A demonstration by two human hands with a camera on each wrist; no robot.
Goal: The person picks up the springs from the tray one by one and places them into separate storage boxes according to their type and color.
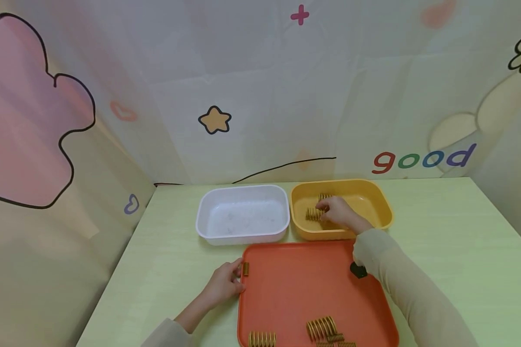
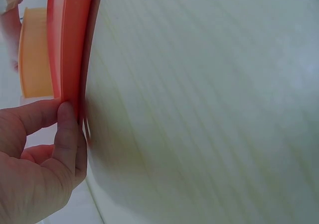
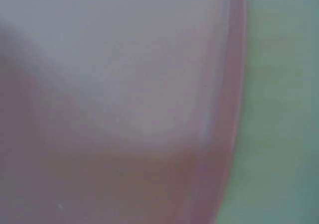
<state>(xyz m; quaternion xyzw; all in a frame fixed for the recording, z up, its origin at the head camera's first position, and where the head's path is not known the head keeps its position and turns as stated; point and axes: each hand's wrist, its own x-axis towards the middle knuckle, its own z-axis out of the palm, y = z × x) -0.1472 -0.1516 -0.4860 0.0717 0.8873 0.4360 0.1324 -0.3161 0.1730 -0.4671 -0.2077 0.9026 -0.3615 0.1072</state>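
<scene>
My left hand (image 1: 224, 284) grips the left rim of an orange-red tray (image 1: 304, 284). In the left wrist view its fingers (image 2: 65, 129) pinch the tray's edge (image 2: 70, 45). My right hand (image 1: 339, 212) reaches into a yellow bin (image 1: 373, 207), thumb and forefinger around the right end of a brass-coloured coil spring (image 1: 313, 214). Behind those fingers lies another spring (image 1: 325, 196). On the tray, a small spring (image 1: 245, 269) sits by the left rim, a larger spring (image 1: 262, 339) at the near left, and a large spring (image 1: 322, 328) with several smaller ones at the near middle.
Left of the yellow bin stands a white bin (image 1: 243, 217) on the pale green table (image 1: 443, 231). A printed cloth backdrop (image 1: 260, 96) rises behind the table. The right wrist view holds only the tray (image 3: 124, 84) and table (image 3: 279, 109), blurred.
</scene>
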